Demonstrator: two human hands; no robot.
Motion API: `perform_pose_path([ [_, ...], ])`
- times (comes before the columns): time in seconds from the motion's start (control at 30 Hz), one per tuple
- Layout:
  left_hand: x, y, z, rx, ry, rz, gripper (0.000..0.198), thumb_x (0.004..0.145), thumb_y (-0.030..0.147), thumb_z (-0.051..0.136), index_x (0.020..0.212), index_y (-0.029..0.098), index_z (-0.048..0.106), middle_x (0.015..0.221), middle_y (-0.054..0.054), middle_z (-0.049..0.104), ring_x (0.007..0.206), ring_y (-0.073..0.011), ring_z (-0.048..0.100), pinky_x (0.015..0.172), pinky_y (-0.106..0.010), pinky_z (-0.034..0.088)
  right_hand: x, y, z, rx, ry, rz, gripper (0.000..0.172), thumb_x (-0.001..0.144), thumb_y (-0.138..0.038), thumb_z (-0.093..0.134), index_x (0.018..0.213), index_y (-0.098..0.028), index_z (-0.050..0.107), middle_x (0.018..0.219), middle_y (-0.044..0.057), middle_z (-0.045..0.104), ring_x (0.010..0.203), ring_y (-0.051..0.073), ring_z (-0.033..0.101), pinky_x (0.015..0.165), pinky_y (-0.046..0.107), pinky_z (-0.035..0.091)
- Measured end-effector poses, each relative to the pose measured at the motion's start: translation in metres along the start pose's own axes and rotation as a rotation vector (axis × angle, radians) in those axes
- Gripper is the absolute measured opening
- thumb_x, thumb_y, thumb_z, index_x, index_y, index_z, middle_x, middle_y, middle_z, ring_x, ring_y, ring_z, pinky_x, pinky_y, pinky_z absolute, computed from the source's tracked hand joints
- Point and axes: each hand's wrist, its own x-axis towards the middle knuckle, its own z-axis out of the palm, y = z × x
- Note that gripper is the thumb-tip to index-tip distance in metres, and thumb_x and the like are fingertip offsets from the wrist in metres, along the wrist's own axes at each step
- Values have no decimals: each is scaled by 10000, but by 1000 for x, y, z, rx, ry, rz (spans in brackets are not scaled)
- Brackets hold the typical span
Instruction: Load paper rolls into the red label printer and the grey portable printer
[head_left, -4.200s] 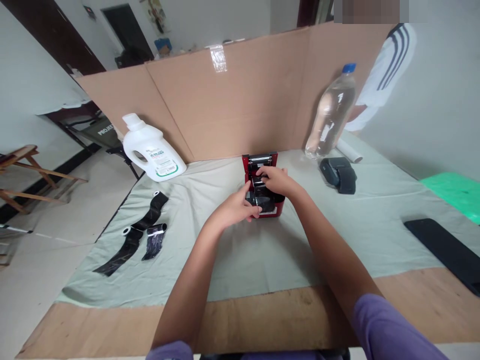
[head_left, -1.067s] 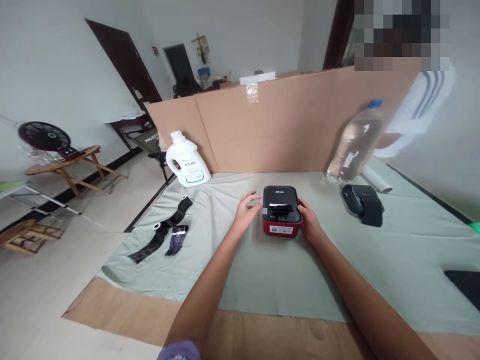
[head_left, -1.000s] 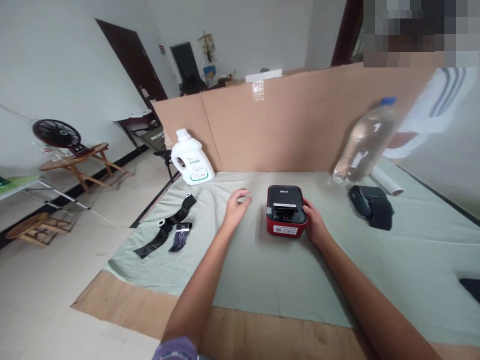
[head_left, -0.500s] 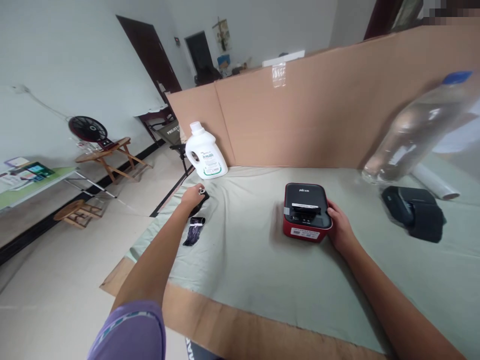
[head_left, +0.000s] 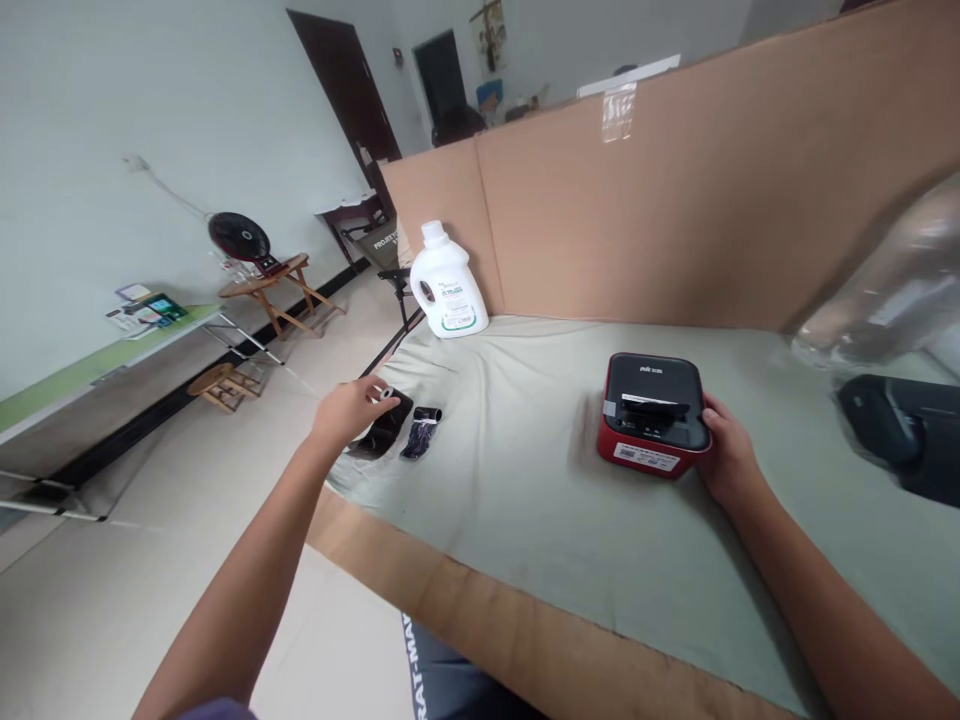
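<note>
My left hand reaches to the table's left edge and pinches the white core at the end of a black ribbon strip. A second short black ribbon roll lies just right of it on the cloth. My right hand rests against the right side of a small red label printer with a black closed lid. The printer stands on the grey-green cloth near the middle of the table.
A white detergent jug stands at the back left by the cardboard wall. A clear plastic bottle, blurred, and a black device sit at the right. Beyond the left table edge are open floor, a fan and small wooden tables.
The printer's lid, open earlier, is closed. My left hand left the printer, swung left to the ribbons and took hold of one. The view turned left; my right hand stayed at the printer.
</note>
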Motion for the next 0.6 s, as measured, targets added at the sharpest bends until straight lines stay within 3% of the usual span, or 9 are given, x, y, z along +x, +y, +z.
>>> perform_pose_path([
  [0.1,-13,-3,16,115,-19,-7,335,837,504,655,1064,269,728,1044,-50,758,957,-278,689,756,-334,467,0,-2,1,12,6,19,425,779,-454,702,1195,-366,723,1286,-6,720,1247,306,642,1086,500,514],
  [0.23,-15,-5,35,226,61,22,288,855,439,642,1029,231,739,1159,-102,726,1095,-313,650,937,-395,450,0,-3,2,3,1,12,407,780,-463,698,1175,-369,723,1279,-8,723,1239,304,647,1094,504,505],
  [0.6,22,11,65,265,55,42,292,874,339,585,1083,229,757,1199,-137,677,1223,-354,538,1021,-461,408,3,4,-2,-37,-9,-48,401,800,-475,680,1183,-361,717,1273,-4,723,1231,293,658,1039,475,554],
])
